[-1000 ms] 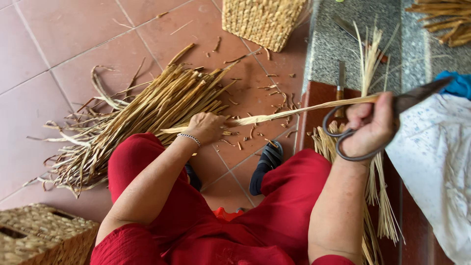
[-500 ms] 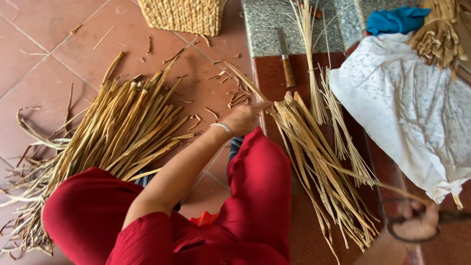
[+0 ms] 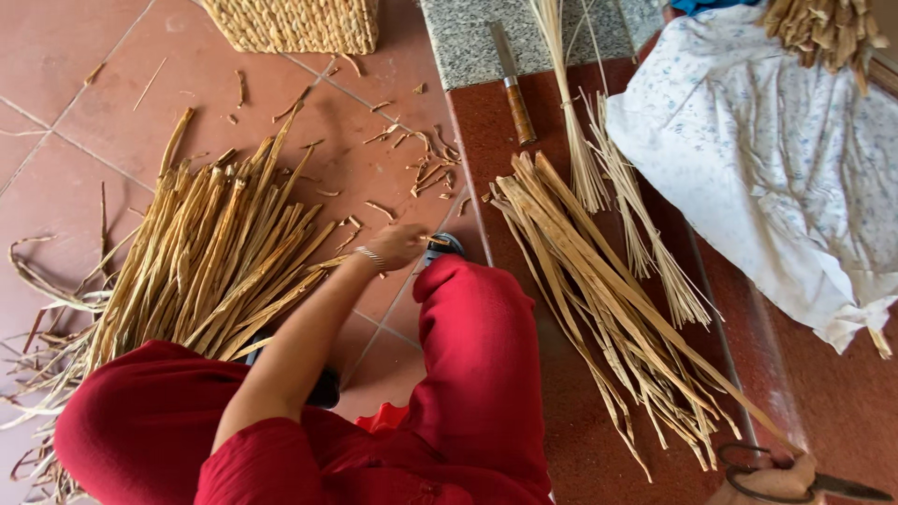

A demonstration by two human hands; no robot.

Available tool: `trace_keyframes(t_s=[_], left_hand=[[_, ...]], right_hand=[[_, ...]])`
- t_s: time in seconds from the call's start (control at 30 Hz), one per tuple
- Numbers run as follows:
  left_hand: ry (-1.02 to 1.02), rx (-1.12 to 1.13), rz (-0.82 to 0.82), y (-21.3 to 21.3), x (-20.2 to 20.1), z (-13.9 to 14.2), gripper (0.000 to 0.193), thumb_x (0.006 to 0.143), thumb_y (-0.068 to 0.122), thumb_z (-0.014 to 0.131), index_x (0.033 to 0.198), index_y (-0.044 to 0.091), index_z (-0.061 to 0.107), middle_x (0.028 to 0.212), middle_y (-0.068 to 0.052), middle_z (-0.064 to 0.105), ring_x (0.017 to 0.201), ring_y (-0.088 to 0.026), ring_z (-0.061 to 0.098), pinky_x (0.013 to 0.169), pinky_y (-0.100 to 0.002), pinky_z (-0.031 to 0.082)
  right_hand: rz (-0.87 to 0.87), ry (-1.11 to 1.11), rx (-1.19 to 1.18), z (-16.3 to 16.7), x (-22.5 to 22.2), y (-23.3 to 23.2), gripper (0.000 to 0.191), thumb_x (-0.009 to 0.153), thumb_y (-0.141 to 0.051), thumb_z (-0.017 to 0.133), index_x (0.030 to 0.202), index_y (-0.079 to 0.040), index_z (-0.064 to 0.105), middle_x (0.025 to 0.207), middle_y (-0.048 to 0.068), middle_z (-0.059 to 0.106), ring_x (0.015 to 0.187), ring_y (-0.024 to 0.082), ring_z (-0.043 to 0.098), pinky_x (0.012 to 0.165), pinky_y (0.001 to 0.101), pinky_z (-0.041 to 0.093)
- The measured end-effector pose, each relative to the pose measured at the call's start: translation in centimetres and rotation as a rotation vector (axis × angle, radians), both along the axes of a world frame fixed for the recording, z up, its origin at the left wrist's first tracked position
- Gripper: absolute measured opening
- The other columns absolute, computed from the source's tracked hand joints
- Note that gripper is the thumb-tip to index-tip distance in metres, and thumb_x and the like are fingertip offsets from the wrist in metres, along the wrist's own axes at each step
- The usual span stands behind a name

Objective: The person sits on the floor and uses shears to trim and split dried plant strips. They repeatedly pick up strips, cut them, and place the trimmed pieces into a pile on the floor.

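Nearest you, at five o'clock, your right hand (image 3: 781, 482) is closed through the loops of the scissors (image 3: 814, 484); it has dropped to the bottom edge since a second ago, when it was raised with a long strip stretched across to the other hand. A single strip (image 3: 655, 327) now runs from that hand up to eleven o'clock, lying over the pile of split strips (image 3: 608, 318) on the red step, so that piece looks drawn clear and added to the sorted side. Your left hand (image 3: 398, 245) has stayed near your knee, fingers pinched at a small end. At nine o'clock lies the uncut straw bundle (image 3: 206, 262). Farther, at twelve, rest the knife (image 3: 510, 79) and woven basket (image 3: 295, 23); at two, the white cloth (image 3: 776, 159).
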State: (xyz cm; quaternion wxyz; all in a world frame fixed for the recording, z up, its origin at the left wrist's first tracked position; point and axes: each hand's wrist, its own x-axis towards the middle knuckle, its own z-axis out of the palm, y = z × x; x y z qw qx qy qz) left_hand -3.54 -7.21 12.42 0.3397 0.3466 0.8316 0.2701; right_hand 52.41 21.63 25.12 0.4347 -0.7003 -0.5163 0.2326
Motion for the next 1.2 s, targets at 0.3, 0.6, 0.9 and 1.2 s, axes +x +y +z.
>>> trace_keyframes(t_s=[0.3,0.6,0.9,1.2], left_hand=[[0.153,-0.495,0.477,-21.6,-5.7,-4.2,0.031,0.087,0.024,0.066,0.115,0.012,0.076,0.122,-0.019,0.069,0.115,-0.04,0.064,0.099,-0.048,0.052],[0.106,-0.424,0.407,-26.1,-4.5,-8.4,0.037,0.087,0.014,0.061,0.118,0.027,0.079,0.127,-0.01,0.074,0.122,-0.029,0.069,0.11,-0.039,0.053],[0.141,-0.676,0.35,-25.9,-2.8,-9.8,0.037,0.086,0.02,0.07,0.122,0.021,0.071,0.138,-0.007,0.058,0.137,-0.026,0.043,0.108,-0.052,0.039],[0.193,0.226,0.761,-25.0,-5.4,-7.2,0.022,0.077,0.015,0.084,0.095,0.01,0.074,0.088,-0.009,0.078,0.081,-0.027,0.075,0.077,-0.039,0.058]], right_hand=[[0.152,-0.13,0.027,-0.4,-3.8,1.0,0.035,0.112,-0.035,0.056,0.092,-0.006,0.056,0.081,0.002,0.049,0.069,0.01,0.044,0.066,0.023,0.039],[0.409,-0.113,0.029,-0.9,-15.7,2.8,0.043,0.113,-0.042,0.054,0.091,-0.006,0.052,0.078,0.002,0.044,0.069,0.01,0.039,0.068,0.0235,0.036],[0.939,0.221,0.111,1.4,-26.7,1.0,0.05,0.115,-0.049,0.052,0.089,-0.006,0.049,0.075,0.002,0.038,0.068,0.011,0.035,0.07,0.024,0.033],[1.525,0.764,-0.389,12.9,-43.4,-17.2,0.022,0.116,-0.025,0.065,0.119,-0.004,0.063,0.074,0.003,0.051,0.058,0.01,0.04,0.055,0.0249,0.03]])
